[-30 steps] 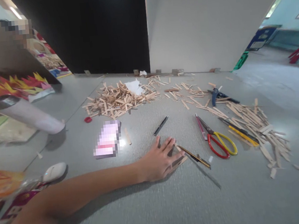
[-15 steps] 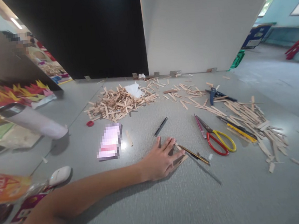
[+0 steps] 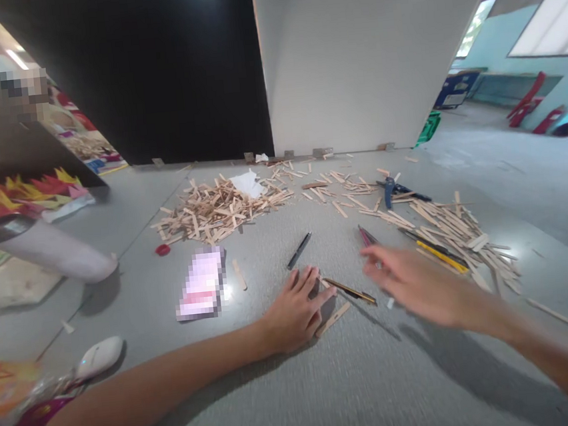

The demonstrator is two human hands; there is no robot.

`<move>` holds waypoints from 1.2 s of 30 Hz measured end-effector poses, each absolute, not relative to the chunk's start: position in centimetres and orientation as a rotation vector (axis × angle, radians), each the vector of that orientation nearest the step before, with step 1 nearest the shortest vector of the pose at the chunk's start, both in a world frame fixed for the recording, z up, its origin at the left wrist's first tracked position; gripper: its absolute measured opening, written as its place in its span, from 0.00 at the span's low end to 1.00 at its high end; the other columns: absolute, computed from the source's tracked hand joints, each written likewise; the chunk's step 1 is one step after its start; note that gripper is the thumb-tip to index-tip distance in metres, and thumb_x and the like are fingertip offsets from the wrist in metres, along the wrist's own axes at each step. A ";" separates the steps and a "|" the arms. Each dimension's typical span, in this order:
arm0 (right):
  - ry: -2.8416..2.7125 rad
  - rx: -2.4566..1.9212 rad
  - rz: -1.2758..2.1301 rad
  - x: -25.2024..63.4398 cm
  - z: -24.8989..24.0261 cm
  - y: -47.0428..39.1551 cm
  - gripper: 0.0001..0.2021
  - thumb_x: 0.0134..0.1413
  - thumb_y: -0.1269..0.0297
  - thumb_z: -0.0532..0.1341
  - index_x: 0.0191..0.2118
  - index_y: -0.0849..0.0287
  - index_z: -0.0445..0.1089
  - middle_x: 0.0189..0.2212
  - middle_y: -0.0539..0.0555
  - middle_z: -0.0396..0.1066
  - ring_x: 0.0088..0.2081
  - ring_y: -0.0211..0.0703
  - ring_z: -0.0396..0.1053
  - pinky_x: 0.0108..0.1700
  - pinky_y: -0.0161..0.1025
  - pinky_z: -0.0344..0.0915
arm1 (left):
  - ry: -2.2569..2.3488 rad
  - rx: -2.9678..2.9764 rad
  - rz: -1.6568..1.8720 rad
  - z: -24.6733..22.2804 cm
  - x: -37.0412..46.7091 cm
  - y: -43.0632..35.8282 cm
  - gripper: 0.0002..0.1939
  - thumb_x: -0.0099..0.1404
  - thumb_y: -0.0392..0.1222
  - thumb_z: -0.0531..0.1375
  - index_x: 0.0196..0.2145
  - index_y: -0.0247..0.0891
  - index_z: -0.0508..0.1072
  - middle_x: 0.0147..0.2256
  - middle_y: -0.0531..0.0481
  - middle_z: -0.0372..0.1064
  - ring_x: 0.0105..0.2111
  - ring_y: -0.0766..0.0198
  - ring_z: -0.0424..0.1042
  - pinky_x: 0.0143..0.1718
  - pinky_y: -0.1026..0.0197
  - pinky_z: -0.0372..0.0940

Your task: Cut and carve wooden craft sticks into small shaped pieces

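My left hand lies on the grey table with its fingers spread. Its fingertips are beside a slim gold-and-black pen-like tool, and part of a flat wooden stick shows by its thumb side. Smeared by motion, my right hand is over the scissors with its fingers extended and apart; nothing shows between them. It hides the scissors' red and yellow handles, and only the blade tips show. Just beyond my left fingers is a black pen. Another wooden stick lies to the left.
A heap of wooden sticks is at the back, with more sticks at right, blue-handled pliers and a yellow cutter. To the left are a blurred-out pink item, a white mouse and a tumbler.
My right hand has come in from the right and now covers the scissors' handles. The view has turned slightly to the right. My left hand stays in place by the pen-like tool.
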State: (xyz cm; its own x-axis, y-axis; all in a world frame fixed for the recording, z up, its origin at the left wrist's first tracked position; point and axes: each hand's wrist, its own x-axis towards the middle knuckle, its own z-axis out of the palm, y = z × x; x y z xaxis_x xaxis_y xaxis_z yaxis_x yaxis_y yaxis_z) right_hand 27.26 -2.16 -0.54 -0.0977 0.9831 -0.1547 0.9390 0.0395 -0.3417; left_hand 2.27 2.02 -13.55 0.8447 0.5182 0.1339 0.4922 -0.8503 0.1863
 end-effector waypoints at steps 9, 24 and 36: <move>-2.266 -1.779 0.917 24.3 -1.4 -2.0 0.19 0.73 0.71 0.52 0.57 0.59 0.78 0.30 0.55 0.81 0.33 0.46 0.78 0.38 0.39 0.68 | 0.792 2.867 0.282 -13.8 2.2 2.0 0.25 0.72 0.34 0.57 0.65 0.35 0.69 0.72 0.25 0.57 0.74 0.34 0.54 0.70 0.29 0.56; -2.309 -2.006 0.304 26.0 -6.9 -1.0 0.21 0.69 0.69 0.62 0.65 0.58 0.72 0.51 0.62 0.82 0.51 0.54 0.80 0.48 0.42 0.71 | 1.175 2.767 0.453 -12.7 2.2 2.2 0.12 0.76 0.41 0.54 0.46 0.33 0.76 0.46 0.33 0.77 0.49 0.43 0.77 0.50 0.42 0.74; -2.128 -2.530 0.061 31.8 -6.8 -1.3 0.15 0.62 0.83 0.57 0.40 0.64 0.81 0.40 0.70 0.80 0.41 0.60 0.82 0.35 0.41 0.64 | 1.193 2.720 0.236 -12.1 1.1 3.6 0.17 0.67 0.22 0.52 0.45 0.36 0.74 0.46 0.40 0.76 0.50 0.51 0.77 0.48 0.51 0.75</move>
